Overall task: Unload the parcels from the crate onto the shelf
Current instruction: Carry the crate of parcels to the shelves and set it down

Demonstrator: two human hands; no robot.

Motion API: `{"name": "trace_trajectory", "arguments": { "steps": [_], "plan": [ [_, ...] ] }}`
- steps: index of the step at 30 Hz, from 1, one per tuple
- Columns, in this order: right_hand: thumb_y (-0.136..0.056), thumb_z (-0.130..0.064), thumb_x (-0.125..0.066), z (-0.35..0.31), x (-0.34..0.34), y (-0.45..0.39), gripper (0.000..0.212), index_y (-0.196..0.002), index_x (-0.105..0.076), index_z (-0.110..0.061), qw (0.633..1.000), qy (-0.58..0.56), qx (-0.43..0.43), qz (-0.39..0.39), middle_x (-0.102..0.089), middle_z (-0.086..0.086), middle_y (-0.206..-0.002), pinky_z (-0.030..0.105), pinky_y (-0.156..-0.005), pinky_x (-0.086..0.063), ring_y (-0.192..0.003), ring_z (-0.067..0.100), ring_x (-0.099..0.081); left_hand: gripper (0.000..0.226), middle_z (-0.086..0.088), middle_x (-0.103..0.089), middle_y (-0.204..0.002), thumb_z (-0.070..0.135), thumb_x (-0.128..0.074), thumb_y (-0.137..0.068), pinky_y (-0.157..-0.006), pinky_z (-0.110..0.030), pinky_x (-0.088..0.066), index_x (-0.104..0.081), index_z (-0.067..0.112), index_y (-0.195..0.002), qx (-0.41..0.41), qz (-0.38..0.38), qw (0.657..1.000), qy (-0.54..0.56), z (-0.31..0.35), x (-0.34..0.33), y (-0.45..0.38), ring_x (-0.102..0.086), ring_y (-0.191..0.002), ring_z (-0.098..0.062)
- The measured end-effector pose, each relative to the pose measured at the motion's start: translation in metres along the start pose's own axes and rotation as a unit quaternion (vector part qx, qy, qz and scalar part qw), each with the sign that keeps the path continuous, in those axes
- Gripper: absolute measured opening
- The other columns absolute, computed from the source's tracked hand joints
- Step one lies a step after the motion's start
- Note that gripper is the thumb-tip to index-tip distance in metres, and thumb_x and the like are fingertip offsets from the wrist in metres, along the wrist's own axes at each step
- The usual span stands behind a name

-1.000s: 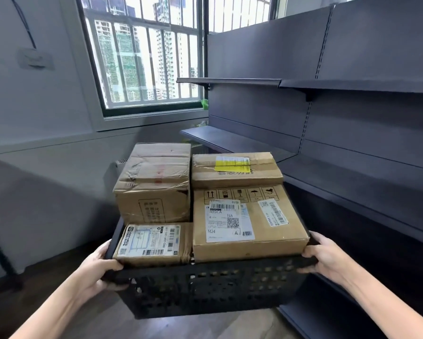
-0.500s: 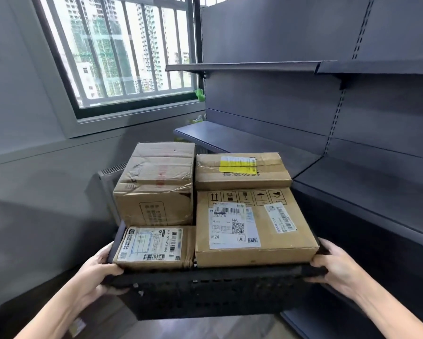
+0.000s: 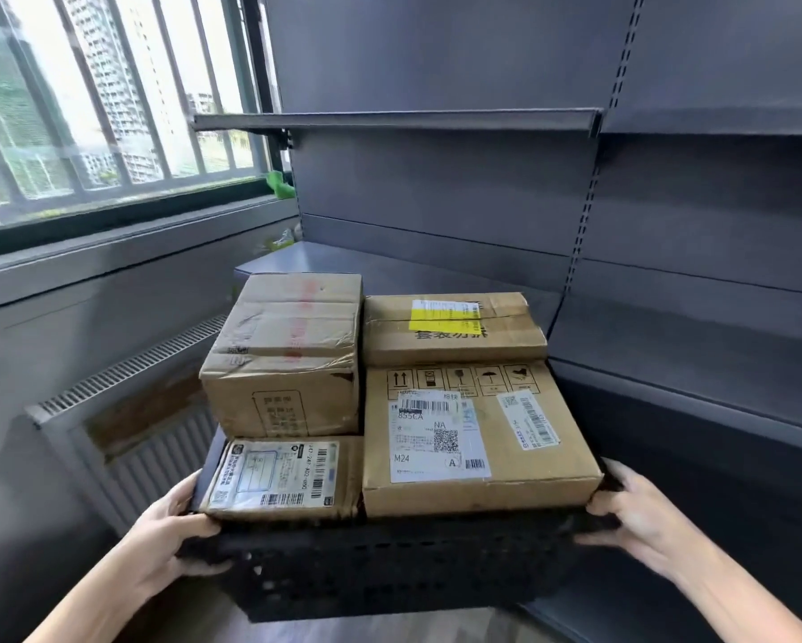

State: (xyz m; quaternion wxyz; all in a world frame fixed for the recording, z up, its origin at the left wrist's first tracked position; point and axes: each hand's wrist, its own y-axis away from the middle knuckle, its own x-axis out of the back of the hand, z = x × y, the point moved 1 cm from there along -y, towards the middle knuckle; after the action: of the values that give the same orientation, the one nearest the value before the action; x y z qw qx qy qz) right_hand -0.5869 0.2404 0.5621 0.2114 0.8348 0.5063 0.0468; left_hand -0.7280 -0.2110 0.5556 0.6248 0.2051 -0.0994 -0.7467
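The left hand (image 3: 176, 526) grips the near left corner of the black plastic crate (image 3: 390, 573), thumb hooked over the rim and fingers curled underneath. The right hand (image 3: 640, 517) grasps the near right corner of the crate the same way, fingers wrapped round its edge. Between them the crate hangs in the air with nothing under it.

Four cardboard parcels fill the crate and all rise above its rim. At the crate's near left lies a flat parcel with a large white label (image 3: 278, 478). Behind it stands a taller, creased box with red print on its tape (image 3: 288, 355). At the near right sits the broad box marked M24 (image 3: 478, 438), and behind that a lower box with a yellow label (image 3: 450, 327). They are packed touching one another.

Beyond the crate runs a grey metal shelf (image 3: 417, 266), its board showing just behind the far parcels; a second, higher shelf (image 3: 390, 120) hangs well above the crate.

As I judge it, the step in hand is carrying the loaded crate up to the shelving; no parcel has been unloaded yet. The next move calls for resting the crate somewhere steady, likely on the lower shelf board or the floor, because both hands are taken up by the crate. Only then can a hand lift out a parcel.
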Motion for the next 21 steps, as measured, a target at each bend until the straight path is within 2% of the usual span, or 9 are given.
{"name": "trace_trajectory", "arguments": {
  "steps": [10, 14, 18, 20, 21],
  "plan": [
    [-0.077, 0.026, -0.034, 0.017, -0.067, 0.014, 0.06, -0.114, -0.053, -0.016, 0.993, -0.051, -0.006, 0.11, -0.059, 0.011, -0.098, 0.055, -0.073, -0.049, -0.088, 0.029, -0.054, 0.074, -0.006, -0.051, -0.126, -0.028, -0.035, -0.077, -0.076, -0.06, -0.046, -0.044, 0.019, -0.133, 0.045, -0.099, 0.993, -0.038, 0.052, 0.034, -0.106, -0.046, -0.106, -0.031],
    [-0.076, 0.026, -0.036, 0.035, -0.075, 0.033, 0.063, -0.116, -0.053, -0.02, 0.987, -0.054, -0.014, 0.148, -0.06, 0.011, -0.103, 0.053, -0.069, -0.053, -0.09, 0.029, -0.056, 0.076, -0.006, -0.051, -0.127, -0.027, -0.037, -0.076, -0.073, -0.059, -0.048, -0.044, 0.02, -0.134, 0.063, -0.135, 0.987, -0.053, 0.054, 0.04, -0.124, -0.047, -0.106, -0.031],
    [-0.076, 0.026, -0.036, 0.053, -0.078, 0.055, 0.063, -0.111, -0.055, -0.023, 0.981, -0.068, -0.018, 0.18, -0.061, 0.01, -0.104, 0.055, -0.075, -0.05, -0.092, 0.031, -0.056, 0.075, -0.01, -0.055, -0.124, -0.028, -0.038, -0.074, -0.082, -0.064, -0.044, -0.046, 0.02, -0.131, 0.083, -0.167, 0.979, -0.083, 0.044, 0.04, -0.136, -0.049, -0.106, -0.033],
    [-0.076, 0.026, -0.035, 0.062, -0.077, 0.066, 0.063, -0.111, -0.054, -0.023, 0.978, -0.074, -0.028, 0.195, -0.061, 0.01, -0.102, 0.057, -0.077, -0.048, -0.09, 0.031, -0.056, 0.074, -0.01, -0.058, -0.116, -0.029, -0.037, -0.075, -0.075, -0.058, -0.05, -0.047, 0.021, -0.128, 0.086, -0.176, 0.975, -0.1, 0.035, 0.034, -0.137, -0.056, -0.099, -0.028],
    [-0.076, 0.027, -0.035, 0.067, -0.076, 0.071, 0.063, -0.112, -0.054, -0.022, 0.975, -0.079, -0.029, 0.206, -0.061, 0.011, -0.101, 0.058, -0.078, -0.048, -0.09, 0.032, -0.056, 0.075, -0.011, -0.061, -0.111, -0.031, -0.036, -0.074, -0.068, -0.048, -0.055, -0.046, 0.019, -0.13, 0.08, -0.179, 0.975, -0.104, 0.03, 0.031, -0.139, -0.063, -0.09, -0.022]
  ]
}}
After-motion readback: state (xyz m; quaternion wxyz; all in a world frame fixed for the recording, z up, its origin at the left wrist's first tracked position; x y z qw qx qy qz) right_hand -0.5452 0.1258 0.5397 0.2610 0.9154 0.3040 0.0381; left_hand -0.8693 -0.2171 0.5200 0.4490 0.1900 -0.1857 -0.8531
